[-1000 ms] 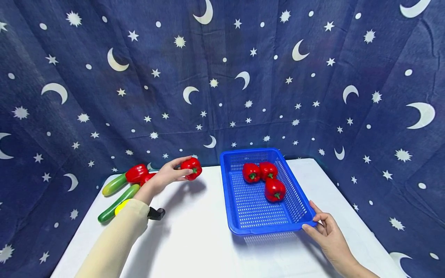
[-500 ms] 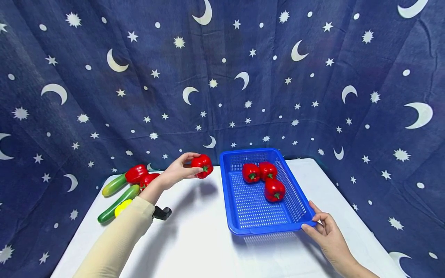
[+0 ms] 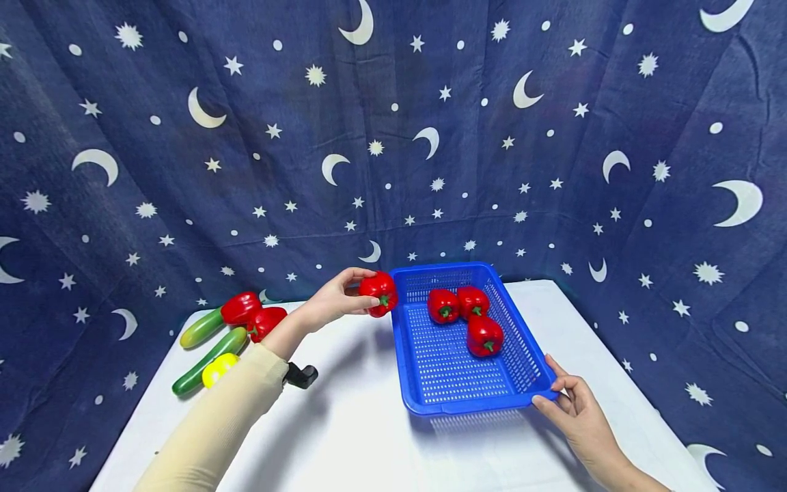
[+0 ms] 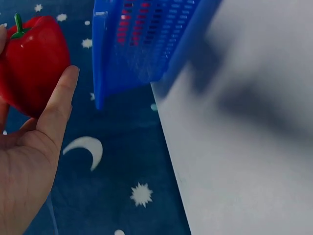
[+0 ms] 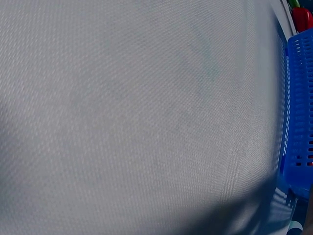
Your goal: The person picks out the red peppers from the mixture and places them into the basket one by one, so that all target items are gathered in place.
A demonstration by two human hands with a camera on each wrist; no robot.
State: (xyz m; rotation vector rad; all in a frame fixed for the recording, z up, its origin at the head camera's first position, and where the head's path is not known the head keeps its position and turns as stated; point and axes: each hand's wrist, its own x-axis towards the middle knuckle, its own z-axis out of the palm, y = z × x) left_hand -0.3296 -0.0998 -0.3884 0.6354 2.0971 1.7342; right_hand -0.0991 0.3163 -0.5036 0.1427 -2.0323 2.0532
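Observation:
My left hand (image 3: 335, 298) grips a red bell pepper (image 3: 378, 294) with a green stem, raised above the table at the far left corner of a blue basket (image 3: 408, 404). In the left wrist view the same bell pepper (image 4: 36, 66) sits between thumb and fingers, apart from the basket wall (image 4: 127, 73). My right hand (image 3: 581, 418) pinches the basket's near right corner between thumb and fingers. Inside the basket lie three red bell peppers (image 3: 484, 336), grouped toward the back and right. The right wrist view shows the basket's side (image 5: 299, 112) at its right edge; the hand is mostly hidden there.
On the white table (image 3: 344, 437), at the left, lie two more red bell peppers (image 3: 241, 308), two green cucumber-like vegetables (image 3: 209, 361) and a yellow item (image 3: 218, 370) partly behind the left sleeve. A dark blue curtain (image 3: 393, 137) with moons and stars hangs behind.
My left hand has carried the red bell pepper rightward and slightly up, from over the table to the basket's left rim. The right hand and basket have stayed in place.

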